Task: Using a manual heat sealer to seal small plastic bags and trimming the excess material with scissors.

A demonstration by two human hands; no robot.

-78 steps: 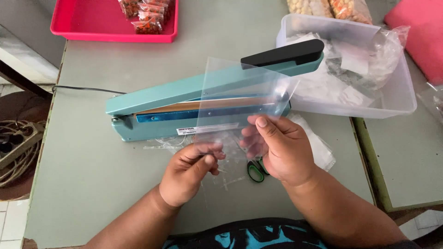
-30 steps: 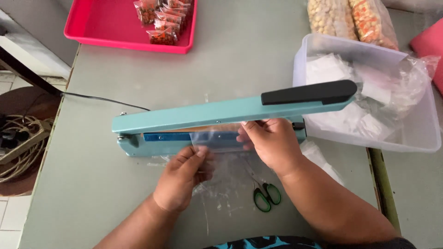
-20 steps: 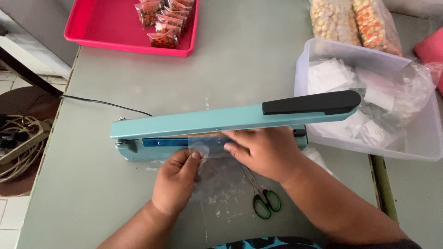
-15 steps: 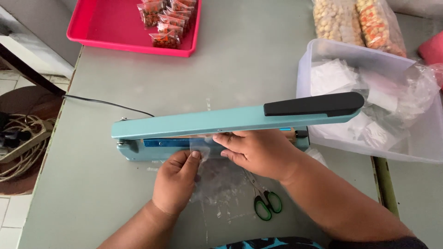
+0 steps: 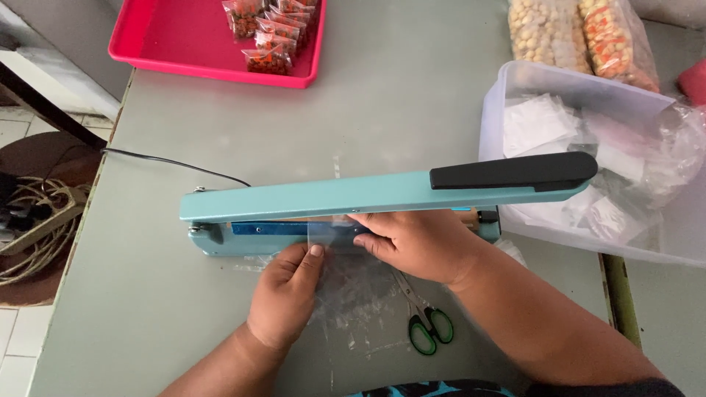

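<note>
Both hands pinch a clear plastic bag [image 5: 346, 254] across the teal heat sealer's [image 5: 309, 198] bar — left hand [image 5: 287, 298] at its corner, right hand [image 5: 415, 242] under the raised arm, where fingertips risk getting caught — or the film creasing.

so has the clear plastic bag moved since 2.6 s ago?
Yes. The clear plastic bag went from held up above the teal heat sealer down onto its sealing bar.

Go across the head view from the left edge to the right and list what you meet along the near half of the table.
Tangled cords off the table's left edge → left hand on the clear plastic bag → right hand → green-handled scissors → clear plastic tub at the right.
</note>
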